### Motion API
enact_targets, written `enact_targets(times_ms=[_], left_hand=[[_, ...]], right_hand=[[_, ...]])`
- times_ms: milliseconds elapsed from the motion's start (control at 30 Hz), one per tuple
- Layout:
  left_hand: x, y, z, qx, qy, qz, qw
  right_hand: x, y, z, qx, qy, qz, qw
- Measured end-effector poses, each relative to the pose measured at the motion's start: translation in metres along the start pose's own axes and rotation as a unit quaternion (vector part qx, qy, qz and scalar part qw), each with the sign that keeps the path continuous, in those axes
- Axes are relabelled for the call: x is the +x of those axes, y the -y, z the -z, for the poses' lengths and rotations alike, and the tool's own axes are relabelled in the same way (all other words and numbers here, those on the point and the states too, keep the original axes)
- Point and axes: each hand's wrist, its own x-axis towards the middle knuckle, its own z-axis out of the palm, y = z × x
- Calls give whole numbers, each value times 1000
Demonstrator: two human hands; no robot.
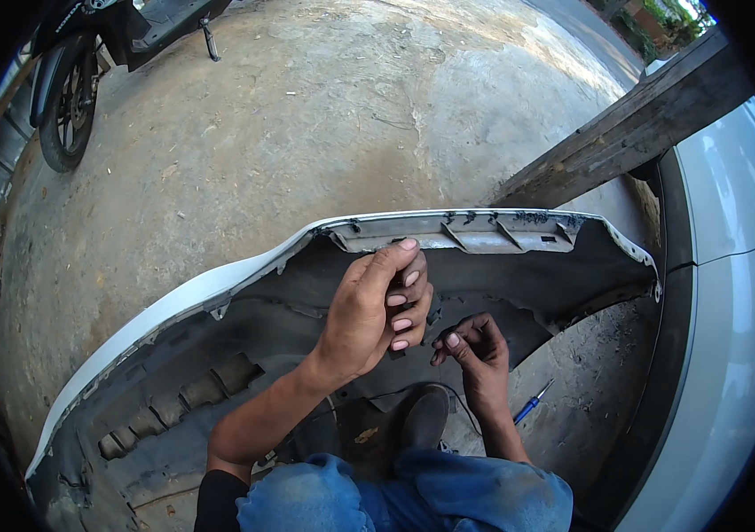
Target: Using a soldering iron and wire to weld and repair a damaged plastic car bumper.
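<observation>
A detached white car bumper (218,288) lies in front of me with its dark grey inner side facing up. My left hand (373,306) is raised over the middle of the bumper, fingers curled together near its upper mounting edge (475,232); what it pinches is too small to tell. My right hand (475,350) sits just to the right and lower, fingertips pinched on a small dark part that I cannot make out. Both hands nearly touch.
A blue-handled screwdriver (530,406) lies on the concrete ground (324,115) by my right arm. A white car body (732,293) stands at the right, with a wooden beam (626,129) leaning above it. A motorbike (76,80) is parked at the far left. My shoe (424,417) rests inside the bumper.
</observation>
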Motion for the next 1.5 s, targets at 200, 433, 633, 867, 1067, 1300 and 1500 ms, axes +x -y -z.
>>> enact_targets(times_ms=[200, 433, 633, 867, 1067, 1300, 1500], left_hand=[[2, 12, 6, 29, 0, -23, 999], [-4, 1, 0, 10, -5, 6, 1000], [-1, 1, 1, 48, -20, -19, 998], [-21, 44, 23, 313, -67, -155, 935], [-44, 74, 32, 486, 25, 0, 874], [-58, 78, 48, 448, 24, -9, 894], [-57, 65, 38, 484, -18, -14, 875]], right_hand=[[2, 0, -3, 3, 14, -16, 1000], [3, -5, -1, 21, 21, -40, 999], [4, -6, 5, 22, 18, -41, 999], [-1, 4, 0, 27, -24, -24, 999], [-3, 8, 0, -107, -38, 108, 988], [-1, 8, -5, -235, -6, 168, 957], [-3, 16, -9, -378, 21, 221, 899]])
